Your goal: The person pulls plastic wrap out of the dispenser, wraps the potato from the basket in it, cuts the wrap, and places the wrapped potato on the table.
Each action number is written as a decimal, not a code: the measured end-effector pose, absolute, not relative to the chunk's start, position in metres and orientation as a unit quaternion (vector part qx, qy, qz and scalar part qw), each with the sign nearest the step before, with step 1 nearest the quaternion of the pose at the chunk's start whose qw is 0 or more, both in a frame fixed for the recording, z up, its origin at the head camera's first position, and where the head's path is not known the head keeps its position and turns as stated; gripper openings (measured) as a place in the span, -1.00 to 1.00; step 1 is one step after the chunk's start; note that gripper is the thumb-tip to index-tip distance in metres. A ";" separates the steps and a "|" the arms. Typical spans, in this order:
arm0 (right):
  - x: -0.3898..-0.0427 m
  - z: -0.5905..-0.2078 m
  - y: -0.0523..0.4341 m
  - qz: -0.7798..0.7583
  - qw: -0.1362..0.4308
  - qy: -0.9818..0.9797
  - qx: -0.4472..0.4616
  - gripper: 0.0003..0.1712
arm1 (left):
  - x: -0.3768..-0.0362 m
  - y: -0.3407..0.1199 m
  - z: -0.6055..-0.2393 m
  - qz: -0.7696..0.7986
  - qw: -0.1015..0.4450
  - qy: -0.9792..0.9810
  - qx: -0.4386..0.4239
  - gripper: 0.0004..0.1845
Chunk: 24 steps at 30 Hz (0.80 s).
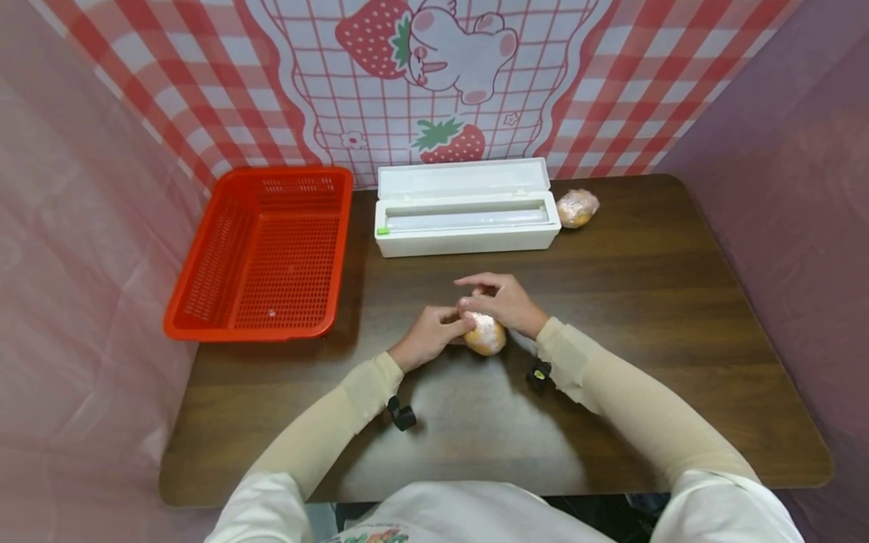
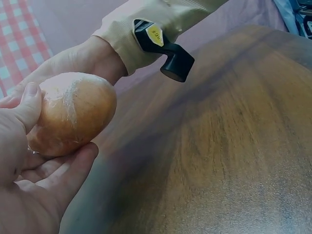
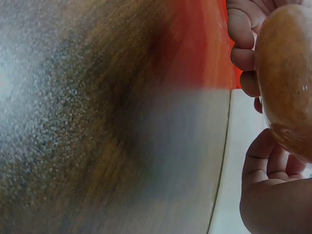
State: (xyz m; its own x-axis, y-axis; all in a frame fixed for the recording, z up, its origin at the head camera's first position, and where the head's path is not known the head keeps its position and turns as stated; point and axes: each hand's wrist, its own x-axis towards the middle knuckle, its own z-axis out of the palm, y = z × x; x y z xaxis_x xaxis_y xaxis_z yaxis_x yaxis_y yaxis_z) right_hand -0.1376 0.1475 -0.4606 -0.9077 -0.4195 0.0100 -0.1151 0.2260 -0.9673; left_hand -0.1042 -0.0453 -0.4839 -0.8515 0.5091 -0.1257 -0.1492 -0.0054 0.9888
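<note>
A golden-brown bread roll [image 1: 486, 335], wrapped in clear film, is held between both hands above the middle of the table. My left hand [image 1: 429, 335] grips its left side; the left wrist view shows the thumb over the wrapped roll [image 2: 80, 114] and fingers beneath. My right hand [image 1: 505, 303] is on its far right side, with thumb and fingertips at the film and the index finger reaching out to the left. In the right wrist view the curled fingers of the right hand [image 3: 273, 190] touch the roll's lower end. Part of the film lies hidden behind the fingers.
A white box [image 1: 468, 241] with its lid raised stands behind the hands, holding a roll of film [image 1: 468, 219]. Right of it sits another wrapped roll [image 1: 577, 208]. A red plastic basket [image 1: 334, 279] with a small light scrap inside stands at the left. Patterned cloth hangs behind.
</note>
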 end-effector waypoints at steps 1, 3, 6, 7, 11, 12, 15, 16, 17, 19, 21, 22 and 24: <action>-0.138 -0.461 0.148 -0.596 0.128 0.774 -0.172 -0.57 | -0.104 -0.045 -0.484 0.697 0.237 0.663 0.135 -0.68; -0.138 -0.462 0.148 -0.598 0.126 0.775 -0.163 -0.61 | -0.103 -0.045 -0.484 0.677 0.230 0.683 0.146 -0.67; -0.139 -0.464 0.149 -0.603 0.114 0.777 -0.144 -0.67 | -0.102 -0.045 -0.485 0.623 0.207 0.734 0.176 -0.67; -0.139 -0.465 0.149 -0.604 0.110 0.777 -0.137 -0.68 | -0.102 -0.045 -0.485 0.604 0.198 0.749 0.185 -0.66; -0.141 -0.468 0.151 -0.585 0.089 0.796 -0.129 -0.69 | -0.102 -0.045 -0.487 0.574 0.194 0.771 0.197 -0.63; -0.142 -0.469 0.152 -0.578 0.082 0.802 -0.128 -0.69 | -0.102 -0.045 -0.488 0.588 0.209 0.758 0.190 -0.62; -0.145 -0.469 0.155 -0.574 0.072 0.809 -0.101 -0.64 | -0.103 -0.045 -0.490 0.641 0.250 0.710 0.146 -0.59; -0.146 -0.468 0.156 -0.581 0.073 0.806 -0.085 -0.61 | -0.104 -0.045 -0.491 0.658 0.259 0.695 0.129 -0.59; -0.147 -0.466 0.158 -0.587 0.076 0.803 -0.068 -0.57 | -0.105 -0.044 -0.492 0.676 0.267 0.678 0.112 -0.59; -0.148 -0.462 0.163 -0.612 0.096 0.785 -0.034 -0.48 | -0.107 -0.045 -0.493 0.695 0.267 0.662 0.089 -0.59; -0.147 -0.457 0.168 -0.631 0.131 0.765 -0.009 -0.40 | -0.108 -0.045 -0.493 0.702 0.259 0.660 0.076 -0.59; -0.145 -0.456 0.170 -0.635 0.154 0.757 -0.004 -0.38 | -0.109 -0.045 -0.492 0.704 0.254 0.660 0.071 -0.58; -0.140 -0.455 0.174 -0.642 0.209 0.737 -0.008 -0.33 | -0.111 -0.046 -0.491 0.708 0.245 0.659 0.060 -0.57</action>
State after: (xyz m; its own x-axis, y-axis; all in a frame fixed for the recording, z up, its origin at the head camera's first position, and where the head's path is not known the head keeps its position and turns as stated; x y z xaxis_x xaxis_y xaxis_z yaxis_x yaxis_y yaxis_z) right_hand -0.1396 0.1741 -0.4549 -0.9122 -0.2812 -0.2980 0.2565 0.1752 -0.9505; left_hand -0.1114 -0.0458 -0.4911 -0.8728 0.4262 -0.2378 -0.2678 -0.0107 0.9634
